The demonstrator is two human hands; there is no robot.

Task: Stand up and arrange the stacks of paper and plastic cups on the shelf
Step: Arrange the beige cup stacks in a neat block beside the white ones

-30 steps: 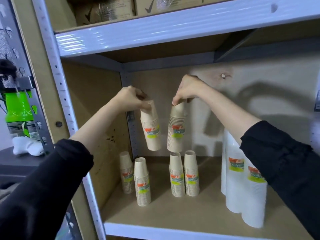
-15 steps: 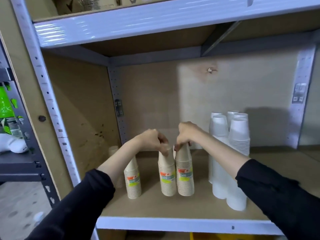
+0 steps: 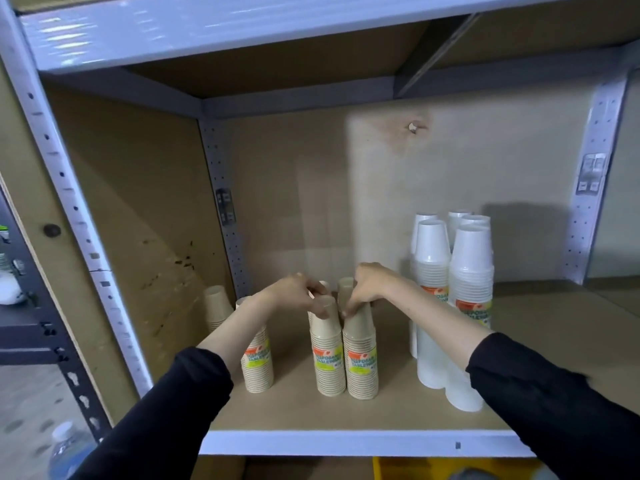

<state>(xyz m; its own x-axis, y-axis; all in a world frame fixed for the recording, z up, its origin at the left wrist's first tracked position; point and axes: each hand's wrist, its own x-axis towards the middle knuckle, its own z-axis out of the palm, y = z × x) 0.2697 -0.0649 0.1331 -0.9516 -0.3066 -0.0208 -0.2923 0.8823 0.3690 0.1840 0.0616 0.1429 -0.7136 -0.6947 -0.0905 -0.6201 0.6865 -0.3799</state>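
Observation:
Two beige paper cup stacks stand side by side on the shelf board [image 3: 519, 382]. My left hand [image 3: 298, 291] pinches the top of the left stack [image 3: 327, 355]. On the top of the right stack [image 3: 360, 358], my right hand [image 3: 370, 284] holds with its fingertips. Two more paper stacks peek out behind the hands. Another paper stack [image 3: 258, 365] stands under my left forearm, and one [image 3: 216, 306] sits in the back left corner. Several tall white plastic cup stacks [image 3: 469, 306] stand upright to the right.
The metal shelf has a grey front lip [image 3: 346, 443] and a perforated left upright [image 3: 69, 202]. An upper shelf beam [image 3: 242, 26] hangs overhead. A water bottle [image 3: 69, 448] lies on the floor at lower left. A yellow object [image 3: 433, 467] shows below the shelf.
Both hands came down from mid-air with a paper stack each. The two stacks now rest upright on the board in front of the earlier pair.

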